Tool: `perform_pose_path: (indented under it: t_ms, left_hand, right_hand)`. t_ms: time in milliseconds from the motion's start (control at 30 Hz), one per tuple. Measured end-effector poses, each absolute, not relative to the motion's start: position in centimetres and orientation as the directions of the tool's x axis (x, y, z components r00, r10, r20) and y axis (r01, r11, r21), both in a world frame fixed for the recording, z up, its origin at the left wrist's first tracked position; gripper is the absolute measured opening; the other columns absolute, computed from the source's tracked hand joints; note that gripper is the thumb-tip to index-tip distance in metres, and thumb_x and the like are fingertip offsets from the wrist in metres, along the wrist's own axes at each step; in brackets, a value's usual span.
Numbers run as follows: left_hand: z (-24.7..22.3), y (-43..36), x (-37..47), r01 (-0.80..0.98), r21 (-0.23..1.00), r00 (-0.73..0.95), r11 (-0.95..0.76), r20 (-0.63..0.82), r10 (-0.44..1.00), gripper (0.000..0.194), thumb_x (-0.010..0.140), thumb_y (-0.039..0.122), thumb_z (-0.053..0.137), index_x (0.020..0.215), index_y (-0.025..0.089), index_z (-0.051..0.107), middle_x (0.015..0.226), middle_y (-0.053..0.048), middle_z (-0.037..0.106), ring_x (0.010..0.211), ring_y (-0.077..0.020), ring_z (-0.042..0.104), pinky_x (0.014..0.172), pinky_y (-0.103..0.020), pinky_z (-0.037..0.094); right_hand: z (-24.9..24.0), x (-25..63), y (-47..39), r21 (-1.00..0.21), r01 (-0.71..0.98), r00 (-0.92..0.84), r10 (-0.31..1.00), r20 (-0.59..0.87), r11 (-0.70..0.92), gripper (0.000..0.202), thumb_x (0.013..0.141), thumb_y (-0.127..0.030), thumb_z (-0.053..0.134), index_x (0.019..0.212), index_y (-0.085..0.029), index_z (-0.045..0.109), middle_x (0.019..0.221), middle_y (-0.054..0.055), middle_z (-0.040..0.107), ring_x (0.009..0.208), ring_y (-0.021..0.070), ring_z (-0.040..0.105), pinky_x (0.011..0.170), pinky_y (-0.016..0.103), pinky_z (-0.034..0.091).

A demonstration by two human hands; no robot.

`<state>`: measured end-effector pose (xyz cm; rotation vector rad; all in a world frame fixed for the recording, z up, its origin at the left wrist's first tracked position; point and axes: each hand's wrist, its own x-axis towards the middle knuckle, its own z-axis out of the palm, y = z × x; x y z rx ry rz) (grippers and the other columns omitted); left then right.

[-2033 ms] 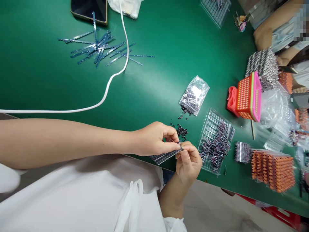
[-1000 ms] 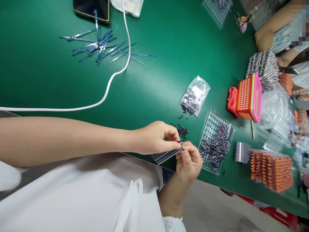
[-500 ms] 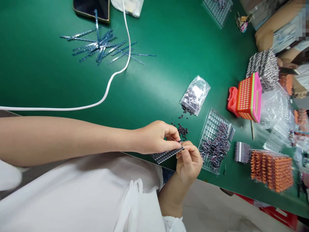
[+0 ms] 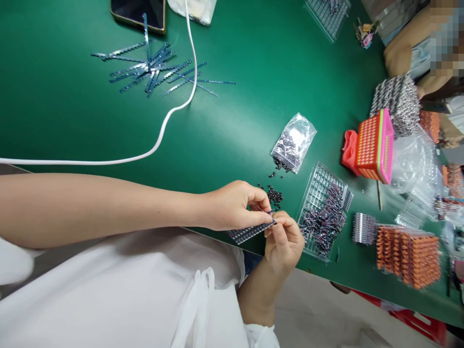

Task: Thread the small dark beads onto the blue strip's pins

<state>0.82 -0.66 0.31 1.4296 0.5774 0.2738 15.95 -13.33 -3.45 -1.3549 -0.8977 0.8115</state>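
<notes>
My left hand [image 4: 232,205] reaches in from the left, thumb and fingers closed on a thin dark ridged strip [image 4: 250,234] that slants out below the palm. My right hand [image 4: 284,241] meets it at the strip's right end, thumb and fingertips pinched together. What lies between the right fingertips is too small to make out. Just beyond the fingers lies a small heap of dark beads [image 4: 274,195]. To the right, a clear compartmented tray [image 4: 313,188] carries a tangle of thin dark wired pieces [image 4: 324,220].
A clear bag of beads [image 4: 293,142] lies beyond the heap. Blue twisted strips [image 4: 152,70], a white cable [image 4: 163,130] and a phone [image 4: 139,14] are at upper left. Right are an orange basket [image 4: 369,147], stacked orange pieces [image 4: 408,256] and another person's arm [image 4: 404,41].
Both hands keep nearly the same pose at the strip's end. The view has shifted very slightly, and the other person at upper right has moved a little.
</notes>
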Motion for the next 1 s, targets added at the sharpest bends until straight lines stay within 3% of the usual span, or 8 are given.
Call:
perform_pose_path:
  t_ms: [333, 567, 1000]
  left_hand:
    - [0.31, -0.59, 0.77, 0.182, 0.975, 0.841, 0.126, -0.220, 0.494, 0.021, 0.085, 0.034, 0.062, 0.081, 0.014, 0.070, 0.060, 0.004, 0.060, 0.049, -0.0064, 0.041, 0.048, -0.019, 0.032]
    - [0.15, -0.65, 0.82, 0.172, 0.982, 0.843, 0.081, -0.190, 0.504, 0.021, 0.085, 0.032, 0.060, 0.078, 0.014, 0.069, 0.065, 0.001, 0.065, 0.055, -0.0081, 0.050, 0.053, -0.019, 0.037]
    - [-0.11, -0.87, 0.73, 0.205, 0.976, 0.873, 0.068, -0.214, 0.438, 0.024, 0.085, 0.033, 0.058, 0.078, 0.013, 0.068, 0.068, -0.004, 0.070, 0.062, -0.0125, 0.059, 0.055, -0.021, 0.040]
  right_hand:
    - [-3.41, 16.04, -13.42, -0.998, 0.008, 0.431, 0.900, 0.063, 0.066, 0.007, 0.086, -0.026, 0.066, 0.082, -0.021, 0.068, 0.071, -0.001, 0.056, 0.059, 0.0099, 0.052, 0.048, 0.022, 0.036]
    - [-3.45, 16.11, -13.44, -0.996, -0.060, 0.391, 0.920, 0.031, 0.059, 0.003, 0.085, -0.025, 0.068, 0.084, -0.023, 0.070, 0.073, -0.001, 0.057, 0.059, 0.0097, 0.054, 0.048, 0.022, 0.040]
    - [-3.41, 16.59, -13.91, -0.979, -0.179, 0.314, 0.937, -0.153, -0.100, 0.010, 0.082, -0.030, 0.074, 0.082, -0.021, 0.071, 0.073, -0.001, 0.061, 0.055, 0.0097, 0.060, 0.042, 0.020, 0.048]
